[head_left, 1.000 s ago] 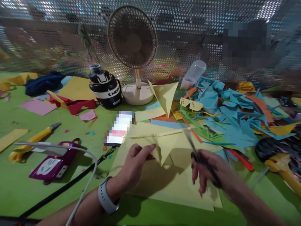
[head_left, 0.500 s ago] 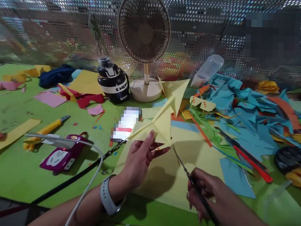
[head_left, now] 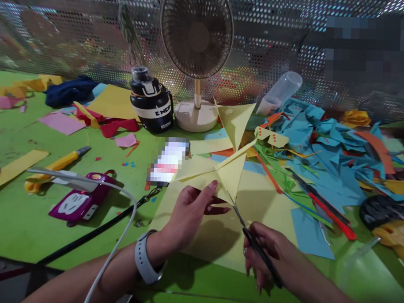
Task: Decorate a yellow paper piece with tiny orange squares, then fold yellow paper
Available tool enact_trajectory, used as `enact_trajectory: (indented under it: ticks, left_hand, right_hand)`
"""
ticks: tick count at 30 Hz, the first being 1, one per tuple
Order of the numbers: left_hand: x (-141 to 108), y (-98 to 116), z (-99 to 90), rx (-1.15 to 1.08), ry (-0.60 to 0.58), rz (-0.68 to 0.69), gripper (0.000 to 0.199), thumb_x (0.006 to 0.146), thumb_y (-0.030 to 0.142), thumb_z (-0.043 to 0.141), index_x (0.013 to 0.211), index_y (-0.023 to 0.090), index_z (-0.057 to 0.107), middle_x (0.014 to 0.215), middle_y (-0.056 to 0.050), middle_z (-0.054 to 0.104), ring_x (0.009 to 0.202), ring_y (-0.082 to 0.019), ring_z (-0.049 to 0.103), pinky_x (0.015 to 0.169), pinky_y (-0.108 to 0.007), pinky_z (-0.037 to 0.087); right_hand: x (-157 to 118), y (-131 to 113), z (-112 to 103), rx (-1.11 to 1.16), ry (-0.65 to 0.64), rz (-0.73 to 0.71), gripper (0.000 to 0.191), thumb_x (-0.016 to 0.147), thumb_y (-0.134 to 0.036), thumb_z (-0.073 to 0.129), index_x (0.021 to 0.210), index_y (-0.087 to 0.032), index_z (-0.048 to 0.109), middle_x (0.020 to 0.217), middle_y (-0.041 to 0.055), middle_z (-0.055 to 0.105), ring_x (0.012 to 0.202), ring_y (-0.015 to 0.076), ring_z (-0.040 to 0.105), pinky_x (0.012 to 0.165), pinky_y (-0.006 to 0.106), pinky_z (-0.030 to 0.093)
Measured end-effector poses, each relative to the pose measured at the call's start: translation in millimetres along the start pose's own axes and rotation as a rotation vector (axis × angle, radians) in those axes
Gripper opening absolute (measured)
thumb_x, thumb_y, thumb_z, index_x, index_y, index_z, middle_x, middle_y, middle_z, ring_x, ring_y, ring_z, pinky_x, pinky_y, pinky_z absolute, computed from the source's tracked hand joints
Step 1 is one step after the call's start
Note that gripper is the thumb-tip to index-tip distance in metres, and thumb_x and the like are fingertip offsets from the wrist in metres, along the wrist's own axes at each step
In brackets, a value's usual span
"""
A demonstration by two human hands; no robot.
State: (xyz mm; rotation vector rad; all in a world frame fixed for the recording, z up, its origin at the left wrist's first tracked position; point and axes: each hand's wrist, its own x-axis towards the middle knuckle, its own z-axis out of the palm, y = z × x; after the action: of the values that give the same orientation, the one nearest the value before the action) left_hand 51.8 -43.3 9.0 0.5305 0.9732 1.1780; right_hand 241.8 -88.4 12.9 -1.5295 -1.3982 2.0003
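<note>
My left hand (head_left: 195, 208) pinches a pale yellow sheet of paper (head_left: 232, 172) by its lower edge, thumb on top and fingers beneath. The paper is creased, with pointed flaps standing up toward the fan. In my right hand (head_left: 263, 255) is a pair of scissors (head_left: 244, 226) with black handles. The blades point up and left, and their tips meet the paper's lower edge just right of my left fingers. Below both hands a larger yellow sheet (head_left: 215, 244) lies flat on the green table (head_left: 112, 259).
A fan (head_left: 196, 118) and a black bottle (head_left: 152, 103) stand at the back. A lit phone (head_left: 168, 161), purple power socket (head_left: 77, 204) and yellow cutter (head_left: 60, 166) lie left. Blue paper scraps (head_left: 337, 160) and a red-black cutter (head_left: 332, 213) lie right. A white cable (head_left: 126, 228) crosses my left forearm.
The held paper has shifted and turned slightly to the right, and its strip-like fold points further right. The scissors have moved a little left and up, their blades now overlapping the paper's edge.
</note>
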Motion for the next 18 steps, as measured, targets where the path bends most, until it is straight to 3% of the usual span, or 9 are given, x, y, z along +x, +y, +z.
enact_trajectory:
  ticks: [18]
  left_hand:
    - [-0.7,-0.7,3.1,0.1,0.074,-0.007,0.033,0.068,0.043,0.075,0.06,0.014,0.061,0.063,-0.001,0.062,0.066,-0.017,0.066,0.063,-0.034,0.061]
  right_hand:
    - [2.8,-1.6,1.3,0.024,-0.002,-0.002,0.032,0.08,-0.046,0.064,0.081,-0.019,0.048,0.064,-0.0036,0.061,0.04,0.0053,0.053,0.036,0.014,0.041]
